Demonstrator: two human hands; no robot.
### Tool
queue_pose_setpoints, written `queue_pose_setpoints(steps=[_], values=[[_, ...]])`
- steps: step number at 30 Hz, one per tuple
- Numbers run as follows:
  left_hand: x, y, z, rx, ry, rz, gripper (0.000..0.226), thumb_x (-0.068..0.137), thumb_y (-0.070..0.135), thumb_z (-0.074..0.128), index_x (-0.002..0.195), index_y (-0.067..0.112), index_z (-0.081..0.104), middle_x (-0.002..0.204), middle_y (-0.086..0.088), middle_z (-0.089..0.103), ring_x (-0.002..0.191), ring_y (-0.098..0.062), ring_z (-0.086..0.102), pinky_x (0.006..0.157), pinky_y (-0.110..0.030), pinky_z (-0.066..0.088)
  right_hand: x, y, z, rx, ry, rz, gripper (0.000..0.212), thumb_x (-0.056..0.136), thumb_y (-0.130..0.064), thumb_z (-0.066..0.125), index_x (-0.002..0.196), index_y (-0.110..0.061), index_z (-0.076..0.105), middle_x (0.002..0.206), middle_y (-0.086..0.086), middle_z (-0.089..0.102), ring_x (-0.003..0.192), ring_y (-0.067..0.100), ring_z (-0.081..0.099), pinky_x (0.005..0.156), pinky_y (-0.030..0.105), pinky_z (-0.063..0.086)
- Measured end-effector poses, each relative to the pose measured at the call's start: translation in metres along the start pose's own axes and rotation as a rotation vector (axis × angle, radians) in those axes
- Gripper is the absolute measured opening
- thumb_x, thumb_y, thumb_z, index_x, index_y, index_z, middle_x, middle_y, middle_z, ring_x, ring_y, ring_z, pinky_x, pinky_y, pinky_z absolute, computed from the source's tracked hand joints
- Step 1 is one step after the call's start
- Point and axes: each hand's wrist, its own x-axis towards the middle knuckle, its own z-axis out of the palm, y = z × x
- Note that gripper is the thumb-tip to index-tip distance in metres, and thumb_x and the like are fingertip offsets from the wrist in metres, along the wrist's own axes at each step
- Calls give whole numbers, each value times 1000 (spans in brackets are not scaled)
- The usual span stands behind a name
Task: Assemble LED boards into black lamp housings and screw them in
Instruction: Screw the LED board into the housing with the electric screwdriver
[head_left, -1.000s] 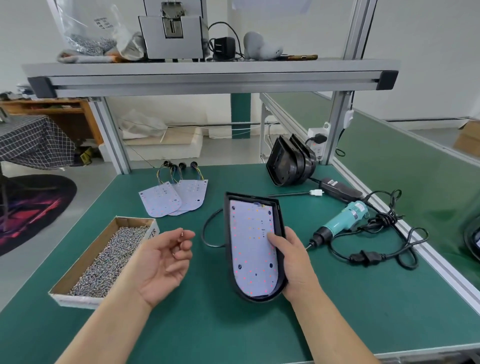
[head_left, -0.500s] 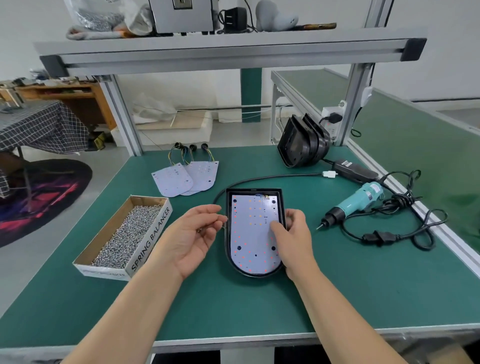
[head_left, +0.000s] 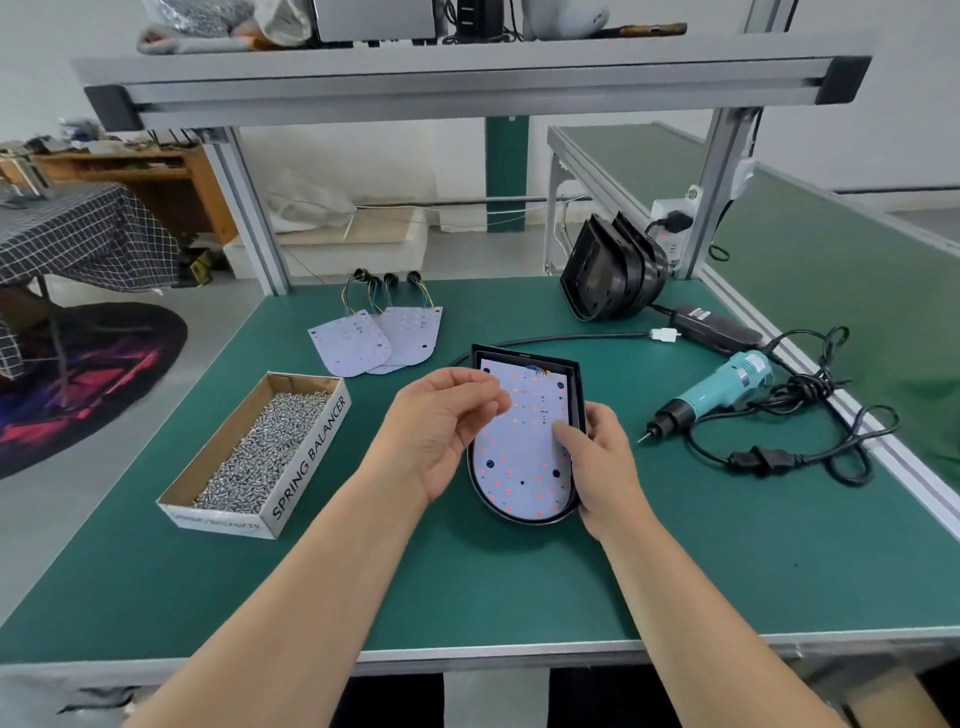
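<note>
A black lamp housing (head_left: 525, 355) lies flat on the green table (head_left: 727, 561) with a white LED board (head_left: 519, 467) seated inside it. My right hand (head_left: 605, 462) grips the housing's right edge, thumb pressing on the board. My left hand (head_left: 441, 431) hovers over the housing's upper left. Its thumb and fingertips are pinched together on a small screw that is mostly hidden. A cardboard box of screws (head_left: 260, 457) sits to the left. A teal electric screwdriver (head_left: 717, 389) lies to the right, untouched.
Spare LED boards (head_left: 374, 343) with wires lie behind the box. A stack of black housings (head_left: 613, 275) leans at the back right by the frame post. A power adapter (head_left: 711, 327) and coiled black cords (head_left: 810, 457) lie on the right side.
The housing has been laid flat on the table. My left hand moved right, from beside the screw box to over the housing's top left, its fingers closing into a pinch.
</note>
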Motion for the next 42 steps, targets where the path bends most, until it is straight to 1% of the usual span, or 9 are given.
queue_pose_setpoints(steps=[9,12,18,22,26,29,32,37,42], values=[[4,-4,-2,-73,44,-94,16,88,-18,54,83,-6,63,67,-18,70,62,-23,73,54,-17,55,-7,0,3,-195,53,-122,22,92,-7,56,101,-27,57,84,-7,63,61,-4,56,59,16,44],[7,-13,-1,-106,15,-137,19,94,-16,49,84,-4,61,68,-17,70,65,-22,74,56,-17,56,-8,-1,6,-344,74,-105,18,91,-11,54,96,-28,52,85,-6,62,59,-2,54,54,19,39],[13,-49,8,536,58,-30,29,95,-12,42,82,3,63,75,-14,66,63,-18,66,68,-24,57,-2,-12,7,-484,10,52,19,86,-8,57,92,-25,49,94,-4,59,80,11,54,62,28,41],[19,-50,10,594,69,-55,29,95,-12,41,80,2,62,73,-14,65,57,-18,67,75,-31,60,0,-27,-9,-545,-19,57,17,89,-23,63,104,-19,57,99,2,66,78,19,64,60,32,53],[22,-49,5,521,73,-105,26,94,-14,45,80,-1,63,73,-16,64,53,-18,67,59,-23,57,34,-67,-67,-779,365,-161,41,89,-51,59,114,-18,58,102,-1,68,92,24,59,82,39,47],[22,-49,4,477,88,-105,26,94,-14,47,80,-2,64,72,-16,63,52,-19,66,59,-22,57,69,-85,-105,-980,475,-2,64,92,-55,58,129,-5,44,112,13,65,96,31,59,79,40,42],[21,-52,4,467,100,-95,26,92,-13,48,79,0,67,75,-17,65,54,-18,67,68,-26,60,89,-82,-109,-1067,413,213,81,87,-58,64,136,-2,33,83,9,68,69,27,71,78,36,54],[17,-55,8,480,125,-97,23,88,-10,54,81,3,72,80,-12,70,60,-17,69,88,-34,59,98,-78,-110,-1034,483,223,75,75,-29,76,128,-5,29,73,6,60,50,22,66,51,28,44],[12,-56,5,431,158,-64,16,87,-9,57,90,4,67,82,-12,68,60,-17,69,76,-26,57,84,-67,-124,-471,572,171,56,80,-27,73,114,-7,34,103,14,56,70,24,58,67,38,52]])
